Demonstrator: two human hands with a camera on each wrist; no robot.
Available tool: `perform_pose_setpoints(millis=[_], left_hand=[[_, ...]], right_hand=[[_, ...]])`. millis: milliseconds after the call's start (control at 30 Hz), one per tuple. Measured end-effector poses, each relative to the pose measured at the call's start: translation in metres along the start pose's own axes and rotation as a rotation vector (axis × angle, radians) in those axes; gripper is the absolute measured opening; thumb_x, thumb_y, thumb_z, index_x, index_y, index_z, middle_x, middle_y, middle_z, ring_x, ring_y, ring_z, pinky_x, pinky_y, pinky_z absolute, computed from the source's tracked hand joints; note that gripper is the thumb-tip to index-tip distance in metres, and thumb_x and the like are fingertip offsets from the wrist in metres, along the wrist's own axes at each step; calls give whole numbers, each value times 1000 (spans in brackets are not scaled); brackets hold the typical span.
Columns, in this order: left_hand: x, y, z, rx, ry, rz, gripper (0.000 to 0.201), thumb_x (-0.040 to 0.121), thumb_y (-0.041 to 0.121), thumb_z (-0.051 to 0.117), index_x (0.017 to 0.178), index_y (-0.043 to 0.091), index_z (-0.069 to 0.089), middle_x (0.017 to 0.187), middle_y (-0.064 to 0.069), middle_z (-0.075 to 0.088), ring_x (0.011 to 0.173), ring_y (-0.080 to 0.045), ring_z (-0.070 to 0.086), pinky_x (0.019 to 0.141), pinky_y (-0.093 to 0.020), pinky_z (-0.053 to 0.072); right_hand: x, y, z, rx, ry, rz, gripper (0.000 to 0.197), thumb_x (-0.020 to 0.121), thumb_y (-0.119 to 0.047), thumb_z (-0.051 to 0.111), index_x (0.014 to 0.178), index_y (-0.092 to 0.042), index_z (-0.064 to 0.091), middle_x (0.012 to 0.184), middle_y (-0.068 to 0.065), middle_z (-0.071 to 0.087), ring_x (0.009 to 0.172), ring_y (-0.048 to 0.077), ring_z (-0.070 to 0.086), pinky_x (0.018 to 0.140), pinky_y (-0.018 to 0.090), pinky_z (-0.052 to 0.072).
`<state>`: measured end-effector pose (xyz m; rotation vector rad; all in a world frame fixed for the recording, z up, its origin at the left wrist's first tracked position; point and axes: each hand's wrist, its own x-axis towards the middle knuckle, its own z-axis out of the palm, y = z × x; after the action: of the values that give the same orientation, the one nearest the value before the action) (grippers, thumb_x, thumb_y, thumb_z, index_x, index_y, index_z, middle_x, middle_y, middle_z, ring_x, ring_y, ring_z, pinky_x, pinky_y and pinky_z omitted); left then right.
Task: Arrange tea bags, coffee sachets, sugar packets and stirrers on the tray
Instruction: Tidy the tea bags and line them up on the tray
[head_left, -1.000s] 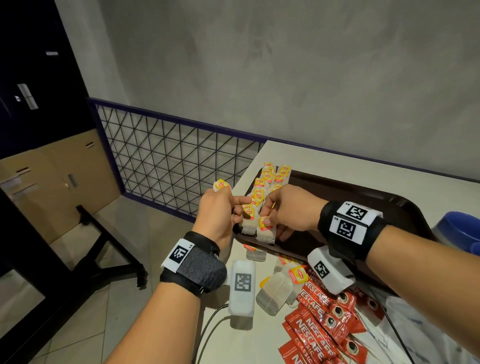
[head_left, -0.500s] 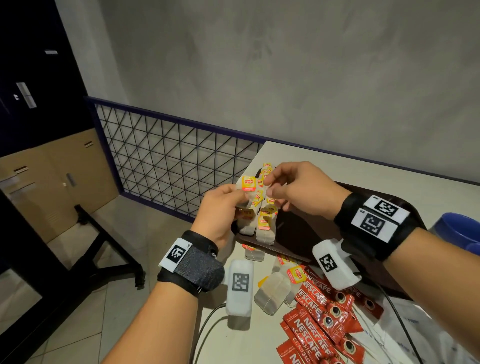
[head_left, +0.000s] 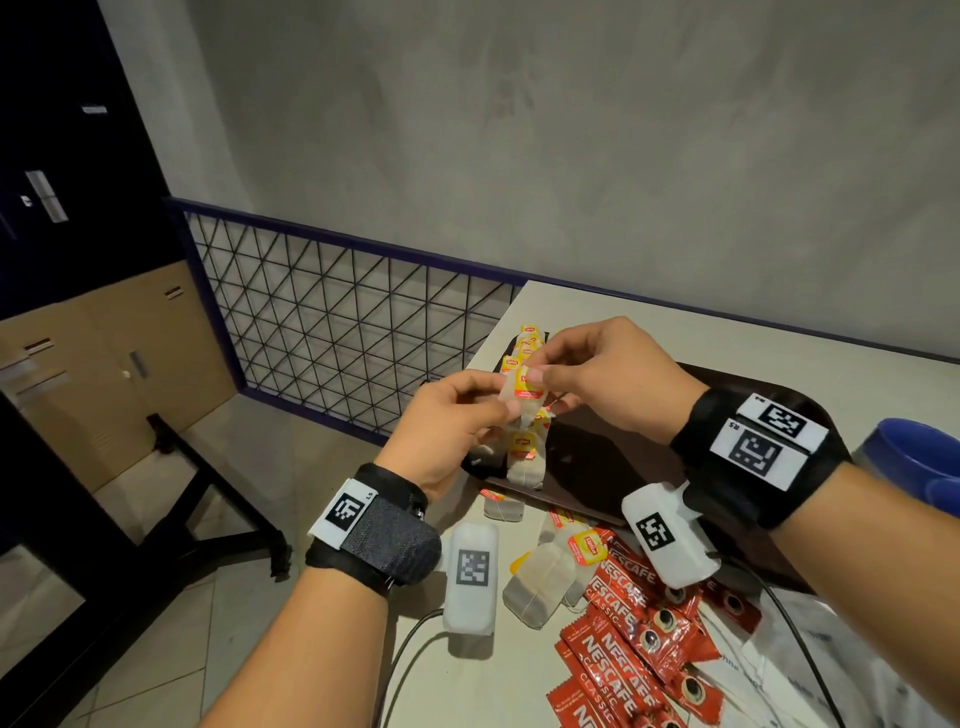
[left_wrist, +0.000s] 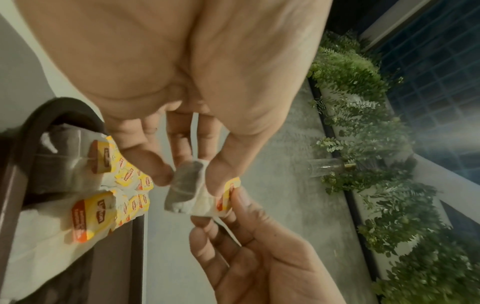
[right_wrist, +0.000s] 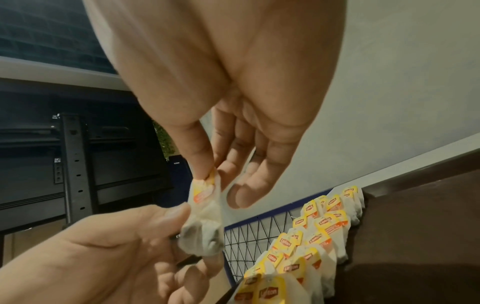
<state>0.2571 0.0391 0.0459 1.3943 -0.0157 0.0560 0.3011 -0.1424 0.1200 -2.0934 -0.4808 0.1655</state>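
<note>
At centre frame in the head view, the left hand (head_left: 451, 421) and right hand (head_left: 618, 379) both pinch one tea bag (head_left: 523, 391) above the left end of the brown tray (head_left: 613, 467), partly hiding the row of tea bags (head_left: 525, 441) lined there. Lower down on the counter (head_left: 519, 675) lie about three loose tea bags (head_left: 540, 577), a heap of red coffee sachets (head_left: 634, 639), and a blue cup (head_left: 919, 462) at right.

A pale rectangular table (head_left: 753, 332) stands against a grey plaster wall (head_left: 571, 145). Left of the table runs a dark wire-mesh railing (head_left: 337, 332), and a blue plastic cup (head_left: 919, 462) sits at the table's right side. Beyond the railing, green leafy hedge plants (left_wrist: 363, 115) show below.
</note>
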Motion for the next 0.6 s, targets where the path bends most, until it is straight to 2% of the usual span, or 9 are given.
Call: perform_pose_setpoints(millis=[100, 233, 367, 467, 533, 600], left_hand=[[3, 4, -8, 30, 101, -58, 13, 92, 7, 72, 104, 13, 73, 90, -5, 72, 71, -14, 63, 60, -24, 48], [5, 5, -14, 73, 121, -127, 7, 94, 16, 69, 102, 17, 68, 87, -5, 73, 68, -21, 62, 59, -28, 38], [3, 3, -11, 178, 94, -146, 12, 95, 21, 69, 105, 17, 64, 88, -3, 72, 68, -23, 69, 60, -28, 40], [2, 2, -10, 246, 98, -165, 20, 96, 22, 70, 111, 11, 63, 89, -6, 72, 68, -23, 73, 54, -21, 47], [2, 2, -10, 277, 101, -164, 23, 95, 22, 70, 112, 8, 64, 86, -5, 72, 71, -23, 75, 60, -24, 51], [3, 0, -10, 291, 94, -155, 22, 94, 24, 72, 109, 9, 65, 85, -4, 73, 72, -22, 76, 72, -33, 55]], right_hand=[[-3, 4, 0, 73, -41, 99, 6, 94, -10, 73, 99, -7, 74, 98, 11, 77, 86, 25, 78, 77, 41, 66], [-9, 12, 6, 53, -162, 173, 7, 96, -6, 69, 102, -2, 69, 97, 17, 75, 83, 33, 78, 72, 39, 66], [-8, 21, 12, -8, -219, 189, 10, 98, -6, 68, 106, 1, 67, 88, 15, 70, 76, 32, 73, 71, 41, 66], [-8, 25, 16, -46, -254, 195, 11, 99, -6, 66, 108, 0, 67, 87, 15, 67, 75, 31, 72, 72, 41, 66], [-7, 25, 17, -63, -262, 188, 8, 99, -8, 67, 106, -3, 69, 88, 14, 68, 75, 28, 72, 72, 41, 66], [-5, 26, 18, -80, -256, 183, 7, 99, -10, 68, 104, -6, 70, 93, 16, 70, 81, 31, 74, 73, 42, 66]])
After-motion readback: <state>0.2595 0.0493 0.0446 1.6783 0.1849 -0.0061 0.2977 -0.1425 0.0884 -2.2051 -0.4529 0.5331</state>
